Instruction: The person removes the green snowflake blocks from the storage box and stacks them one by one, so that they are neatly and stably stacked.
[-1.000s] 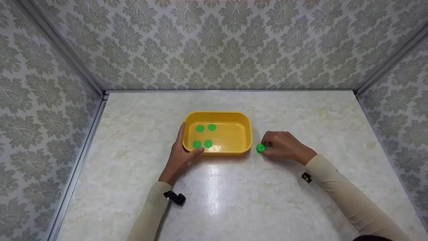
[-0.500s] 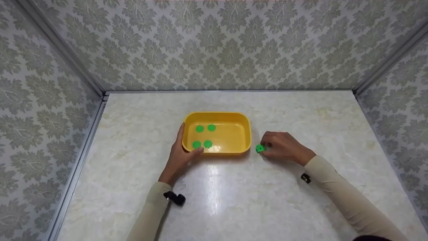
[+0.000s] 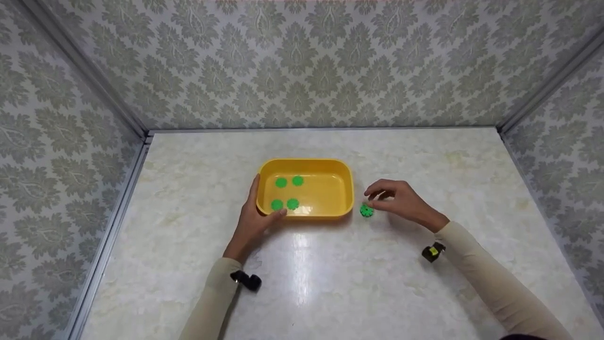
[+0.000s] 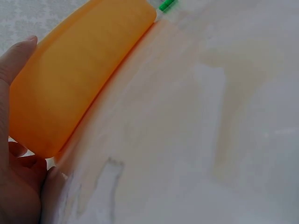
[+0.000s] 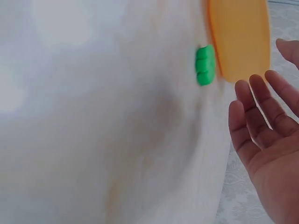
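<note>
A yellow plastic tub point(image 3: 330, 189) stands on the table, with several flat green notched discs point(image 3: 292, 204) lying in its left half. My left hand point(image 3: 252, 225) grips the tub's left end, thumb over the front rim and fingers round the side. Just right of the tub, a small stack of green notched discs point(image 3: 366, 210) rests on the table; its layers show in the right wrist view as a ribbed green block point(image 5: 204, 65). Above and beside that stack is my right hand point(image 3: 405, 200), its fingers spread apart and holding nothing. Only a green edge point(image 4: 167, 5) of the stack shows in the left wrist view.
The pale marbled table point(image 3: 330, 283) spreads around the tub. Patterned walls point(image 3: 302, 66) close in the back and both sides. Each sleeve carries a small dark wrist camera point(image 3: 247, 281).
My right hand has let go of the green disc stack, spread its fingers and lifted slightly. The stack stays on the table. My left hand keeps its hold on the tub.
</note>
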Demonstrator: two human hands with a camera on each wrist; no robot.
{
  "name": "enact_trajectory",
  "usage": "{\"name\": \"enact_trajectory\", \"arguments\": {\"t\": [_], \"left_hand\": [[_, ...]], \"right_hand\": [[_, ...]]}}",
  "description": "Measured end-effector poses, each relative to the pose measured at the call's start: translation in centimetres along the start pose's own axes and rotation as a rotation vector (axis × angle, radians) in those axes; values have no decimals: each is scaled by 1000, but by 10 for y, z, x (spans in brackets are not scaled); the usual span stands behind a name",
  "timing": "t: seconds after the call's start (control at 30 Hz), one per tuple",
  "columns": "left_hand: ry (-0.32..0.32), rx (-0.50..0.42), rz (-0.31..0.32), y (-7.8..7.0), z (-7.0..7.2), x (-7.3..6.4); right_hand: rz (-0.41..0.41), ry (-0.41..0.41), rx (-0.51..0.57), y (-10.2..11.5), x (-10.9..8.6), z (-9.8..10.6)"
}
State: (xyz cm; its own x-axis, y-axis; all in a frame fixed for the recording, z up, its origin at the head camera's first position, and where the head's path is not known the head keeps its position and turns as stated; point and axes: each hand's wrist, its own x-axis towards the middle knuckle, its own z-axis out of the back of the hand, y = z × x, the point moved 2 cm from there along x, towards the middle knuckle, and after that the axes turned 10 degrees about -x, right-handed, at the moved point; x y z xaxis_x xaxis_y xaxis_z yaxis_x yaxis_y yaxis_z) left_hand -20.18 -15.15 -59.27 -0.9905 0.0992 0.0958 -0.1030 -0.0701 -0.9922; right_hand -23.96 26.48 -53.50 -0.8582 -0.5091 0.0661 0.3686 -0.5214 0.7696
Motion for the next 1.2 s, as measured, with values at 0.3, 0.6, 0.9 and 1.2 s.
{"name": "enact_trajectory", "arguments": {"t": [0.3,0.6,0.9,1.2], "left_hand": [[-5,-5,-35,3,1,0],[0,-7,-26,4,1,0],[2,-11,-14,2,2,0],[0,8,7,1,0,2]], "right_hand": [[17,3,236,20,8,-1],[74,98,266,43,32,-10],[66,227,276,66,68,-24],[104,302,200,73,103,-45]]}}
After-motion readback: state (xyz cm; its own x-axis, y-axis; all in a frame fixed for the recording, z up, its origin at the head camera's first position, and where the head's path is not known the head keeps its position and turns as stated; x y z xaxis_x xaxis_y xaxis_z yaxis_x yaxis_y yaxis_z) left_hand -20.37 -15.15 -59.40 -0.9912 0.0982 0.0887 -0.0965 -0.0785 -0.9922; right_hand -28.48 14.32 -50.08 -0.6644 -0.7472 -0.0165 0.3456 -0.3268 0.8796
